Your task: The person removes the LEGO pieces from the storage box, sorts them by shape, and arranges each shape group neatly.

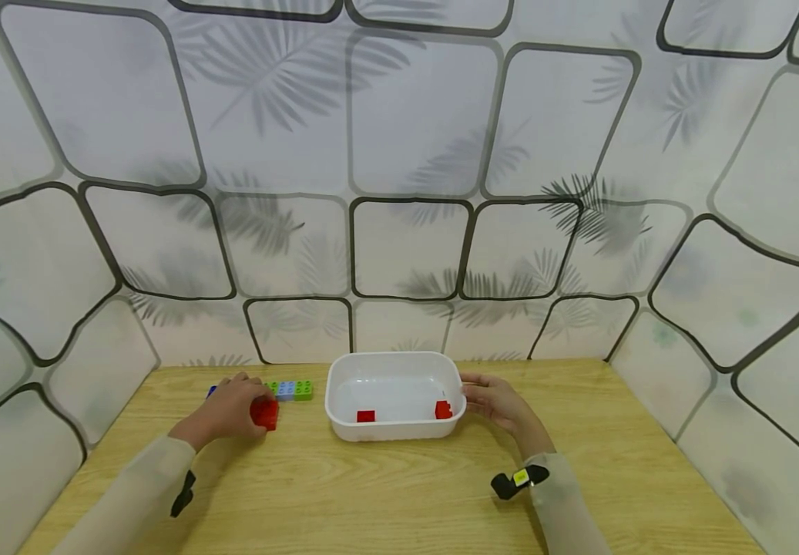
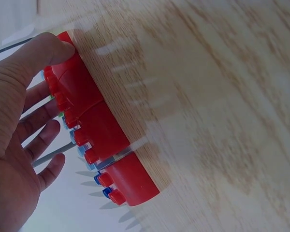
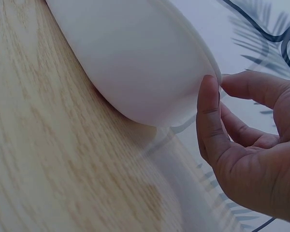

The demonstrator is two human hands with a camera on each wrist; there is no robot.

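Observation:
My left hand (image 1: pixel 229 408) is at the left of the table and pinches a red toy brick (image 1: pixel 265 414). In the left wrist view, the thumb presses one end of a row of red bricks (image 2: pixel 105 130), and the fingers curl behind it. Farther back lies a row of green and light blue bricks (image 1: pixel 288 391), with a bit of dark blue showing past the hand. A white plastic tub (image 1: pixel 394 432) stands in the middle, holding two red pieces, one a small red brick (image 1: pixel 366 416). My right hand (image 1: pixel 499 405) pinches the tub's right rim between thumb and finger.
The wooden table (image 1: pixel 371 501) runs back to a patterned cloth wall (image 1: pixel 406 247) with leaf prints, which also closes in both sides. A black device with a yellow label (image 1: pixel 521 477) is strapped on the right wrist.

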